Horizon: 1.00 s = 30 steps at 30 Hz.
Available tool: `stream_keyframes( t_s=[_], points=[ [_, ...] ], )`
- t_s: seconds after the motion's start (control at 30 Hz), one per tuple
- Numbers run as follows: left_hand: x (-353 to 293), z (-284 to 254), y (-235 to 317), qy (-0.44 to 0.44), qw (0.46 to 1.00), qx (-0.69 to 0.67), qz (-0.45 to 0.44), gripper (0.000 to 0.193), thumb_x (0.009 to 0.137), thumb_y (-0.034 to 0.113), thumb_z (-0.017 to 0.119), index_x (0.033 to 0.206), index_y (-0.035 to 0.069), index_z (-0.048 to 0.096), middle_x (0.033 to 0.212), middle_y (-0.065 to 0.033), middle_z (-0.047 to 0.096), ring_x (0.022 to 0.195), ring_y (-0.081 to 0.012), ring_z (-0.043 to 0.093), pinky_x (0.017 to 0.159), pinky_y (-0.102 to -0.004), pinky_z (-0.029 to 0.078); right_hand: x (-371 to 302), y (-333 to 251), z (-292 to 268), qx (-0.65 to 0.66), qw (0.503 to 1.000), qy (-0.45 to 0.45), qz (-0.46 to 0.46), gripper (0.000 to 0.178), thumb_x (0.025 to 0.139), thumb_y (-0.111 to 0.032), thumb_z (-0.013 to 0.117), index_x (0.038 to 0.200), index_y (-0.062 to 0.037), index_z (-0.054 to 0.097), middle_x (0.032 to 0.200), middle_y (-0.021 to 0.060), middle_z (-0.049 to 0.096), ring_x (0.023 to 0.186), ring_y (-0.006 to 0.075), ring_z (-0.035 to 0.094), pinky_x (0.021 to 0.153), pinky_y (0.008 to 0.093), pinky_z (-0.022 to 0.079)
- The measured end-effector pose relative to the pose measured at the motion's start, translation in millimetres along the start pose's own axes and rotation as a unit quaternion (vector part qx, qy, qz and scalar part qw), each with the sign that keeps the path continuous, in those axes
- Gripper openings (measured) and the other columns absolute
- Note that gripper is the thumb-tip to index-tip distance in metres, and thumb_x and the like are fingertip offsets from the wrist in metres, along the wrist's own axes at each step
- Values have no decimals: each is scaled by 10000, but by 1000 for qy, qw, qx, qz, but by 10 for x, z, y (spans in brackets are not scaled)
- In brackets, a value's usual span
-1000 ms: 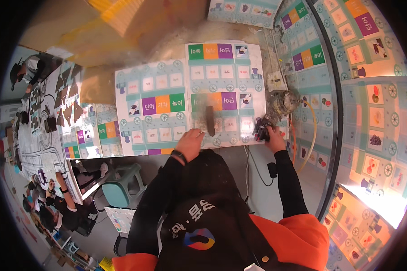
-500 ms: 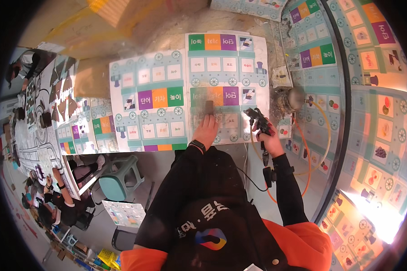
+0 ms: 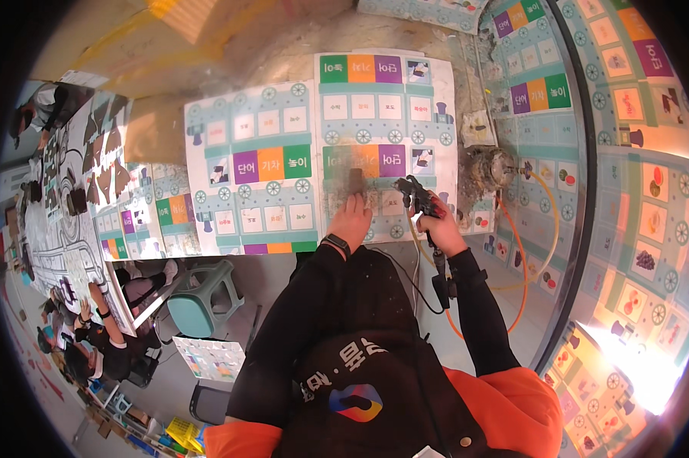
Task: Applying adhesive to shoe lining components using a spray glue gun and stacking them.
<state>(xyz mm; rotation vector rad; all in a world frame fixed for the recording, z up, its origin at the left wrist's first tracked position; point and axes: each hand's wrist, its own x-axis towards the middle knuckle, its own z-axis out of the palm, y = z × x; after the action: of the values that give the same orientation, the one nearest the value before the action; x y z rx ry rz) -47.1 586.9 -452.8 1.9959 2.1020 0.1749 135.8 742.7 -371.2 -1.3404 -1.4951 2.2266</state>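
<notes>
My right hand [image 3: 441, 229] grips a dark spray gun [image 3: 421, 198], its nozzle end pointing left toward my other hand. A black cable and hoses hang from below the gun. Just left of it, my left hand [image 3: 350, 218] rests low over the printed sheets, fingertips closed on a small grey-brown block-like piece [image 3: 354, 182] that looks blurred. Beneath both hands lie printed sheets [image 3: 384, 126] with train pictures, word cards and green, orange and purple title squares. A dusty smear covers the sheet around the piece.
A dirty round metal fitting [image 3: 500, 166] with yellow and orange hoses [image 3: 552, 200] stands at the right. Beyond it rises a sheet-covered panel with a dark frame edge [image 3: 581, 191]. A green stool [image 3: 199, 305] stands at lower left. Other people [image 3: 104, 340] work at a table farther left.
My right hand has moved left with the spray gun, bringing its nozzle closer to my left hand. My left hand has barely shifted and still has the small piece at its fingertips.
</notes>
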Motion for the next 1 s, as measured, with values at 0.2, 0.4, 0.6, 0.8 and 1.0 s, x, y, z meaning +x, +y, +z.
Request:
stream_keyframes(
  t_s=[0.2,0.4,0.6,0.8,1.0],
  points=[
    [7,-3,13,10,1000,5,-6,194,836,118,584,991,8,621,1306,-236,547,1221,-349,525,953,-390,515,99,-70,118,15,999,-26,29,405,750,36,503,1152,22,554,882,73,645,715,149,588,664,285,499],
    [-13,39,31,9,1000,12,-13,237,833,119,579,1020,-19,625,1326,-245,537,1223,-349,520,954,-383,511,277,24,219,-16,996,-52,64,389,763,9,517,1145,24,584,847,86,642,724,160,608,604,290,506],
    [-38,39,94,-3,999,-10,-37,359,853,131,547,1139,-67,635,1390,-275,504,1264,-363,483,1029,-396,445,371,-121,451,-44,993,-26,110,406,738,-13,549,1140,10,601,812,77,637,698,161,610,503,311,488],
    [-37,85,131,-8,999,-1,-53,431,849,118,543,1215,-101,604,1435,-275,462,1297,-376,457,1061,-421,429,509,-134,497,-164,981,-23,101,387,708,-23,566,1091,18,611,796,102,631,665,178,606,554,332,494],
    [-41,57,144,-34,997,-2,-66,436,851,116,545,1225,-102,598,1451,-276,448,1327,-381,440,1099,-424,397,437,-316,577,-205,976,7,77,364,709,-21,565,1066,17,626,757,116,620,611,200,591,610,339,485]
  ],
)
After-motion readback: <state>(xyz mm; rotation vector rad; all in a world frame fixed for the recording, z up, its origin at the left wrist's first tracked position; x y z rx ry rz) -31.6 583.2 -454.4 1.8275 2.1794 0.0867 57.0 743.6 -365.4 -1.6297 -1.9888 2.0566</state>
